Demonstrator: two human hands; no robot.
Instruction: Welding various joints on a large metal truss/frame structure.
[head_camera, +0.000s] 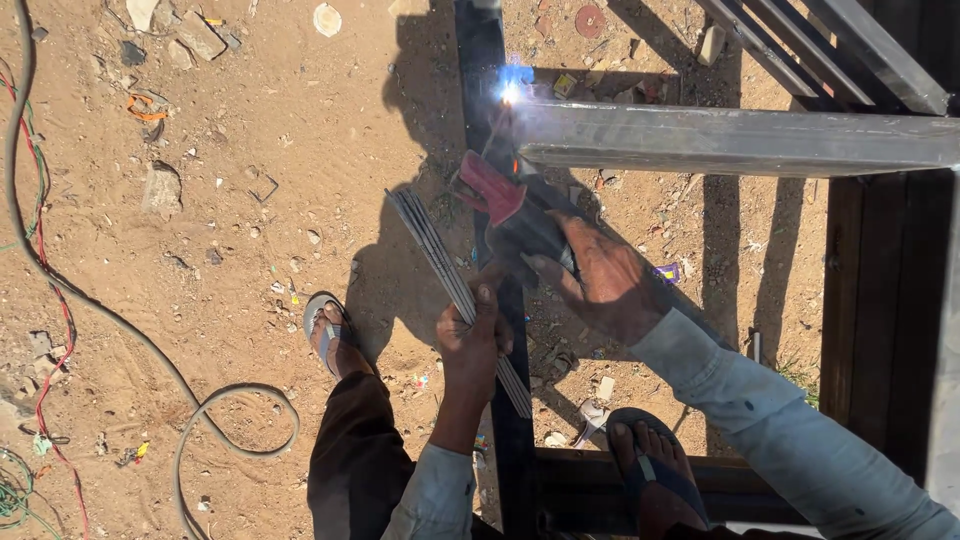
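Observation:
My left hand grips a bundle of thin grey welding rods that slants from upper left to lower right. My right hand holds a welding electrode holder with red jaws, its rod tip burning as a bright blue-white arc. The arc sits where a dark upright steel bar meets a horizontal grey steel tube. Both hands are close together, just left and right of the dark bar.
Sandy ground with stones and scraps lies to the left. A grey cable and red and green wires curl along the left edge. My sandalled feet straddle the frame. More steel bars run at the upper right.

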